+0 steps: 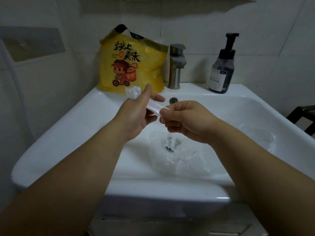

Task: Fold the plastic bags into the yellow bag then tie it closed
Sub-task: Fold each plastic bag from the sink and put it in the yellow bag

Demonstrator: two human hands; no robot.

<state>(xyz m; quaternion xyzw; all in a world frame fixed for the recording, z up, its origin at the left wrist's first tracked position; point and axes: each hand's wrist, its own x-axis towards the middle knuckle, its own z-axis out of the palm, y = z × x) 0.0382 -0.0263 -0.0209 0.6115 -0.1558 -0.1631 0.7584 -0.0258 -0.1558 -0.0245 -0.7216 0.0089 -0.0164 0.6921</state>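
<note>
Plastic bag (154, 106) — clear, folded into a narrow strip — is held between both hands in front of the tap (176, 65), above the basin. The left hand (136, 114) holds it between fingers and thumb, and the strip's bunched far end pokes out past that hand. The right hand (185, 120) pinches the near end between thumb and forefinger, its other fingers curled. The yellow bag (131, 62) stands upright just left of the tap on the back ledge of the sink (68, 126), dark handles up, pale plastic showing through its side. More clear bags (179, 155) lie crumpled in the basin in front of the tap — over the drain. A dark pump bottle (221, 65) stands right of the tap on the same ledge.
</note>
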